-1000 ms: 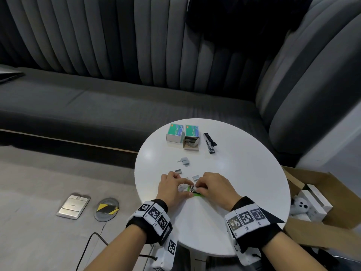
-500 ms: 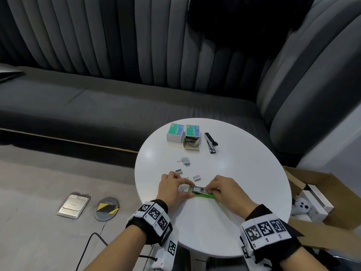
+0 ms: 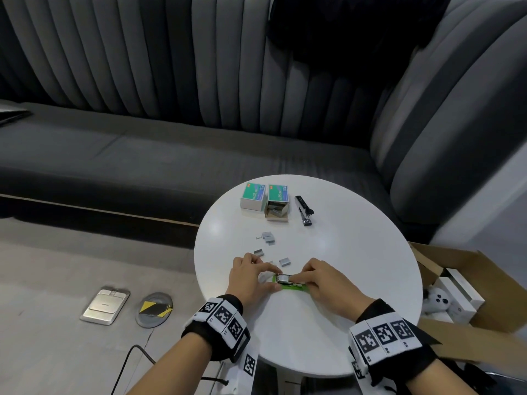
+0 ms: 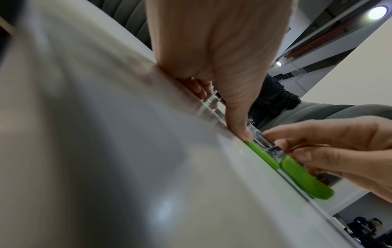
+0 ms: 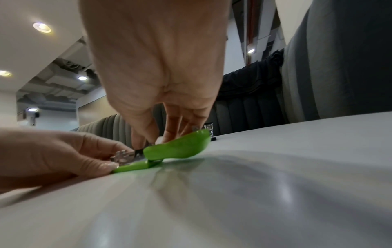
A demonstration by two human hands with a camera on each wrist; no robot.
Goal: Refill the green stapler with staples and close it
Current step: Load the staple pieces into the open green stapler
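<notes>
Head view: green stapler point(image 3: 291, 284) lies open on the white round table point(image 3: 356, 266), lower centre of frame, between both hands; only its metal magazine and a strip of green show. Left hand point(image 3: 251, 277) has thumb and forefinger curled onto the stapler's left end, pinching it. Right hand point(image 3: 328, 283) covers the right end, fingers curled down on it. Right wrist view adds what the head view hides: the green top cover point(image 5: 180, 146) is hinged up and tilted off the green base point(image 5: 131, 166), right thumb and fingers gripping at the hinge. Left wrist view shows the left thumb point(image 4: 239, 120) pressing down beside the magazine point(image 4: 265, 142); whether staples sit in the channel is probably not resolvable, blur too heavy. Around: loose staple strips point(image 3: 268, 238) just above the hands, two staple boxes point(image 3: 265, 198) side by side near the table's far edge, the right one open, black stapler point(image 3: 304, 209) beside them. Cardboard box point(image 3: 470, 280) at right on the floor, grey sofa point(image 3: 142, 155) behind.
</notes>
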